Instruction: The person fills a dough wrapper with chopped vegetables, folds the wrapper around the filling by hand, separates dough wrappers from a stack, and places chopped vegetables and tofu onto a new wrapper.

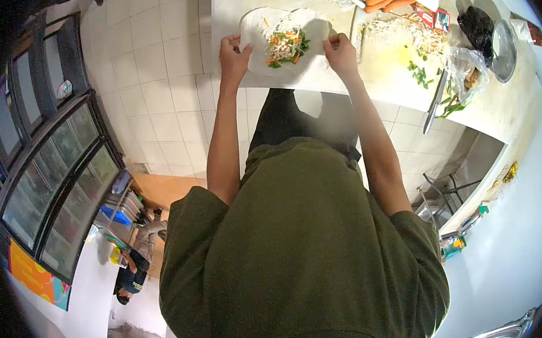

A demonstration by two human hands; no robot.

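Watching the wrapper point(253, 29) at their twelve o'clock, left hand point(233, 60) and right hand point(342, 53) pinching its nine-and-three edges, I'd guess it's edge-lifting time, calling next for an even pull around that veggie filling point(285, 44).

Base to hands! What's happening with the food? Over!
Left hand, right hand: at wrapper's opposite sides. Wrapper: open, filling heaped on it. Knife: off to the right.

One filling heap point(285, 45), one knife point(436, 101), three carrots point(389, 0) (at least).
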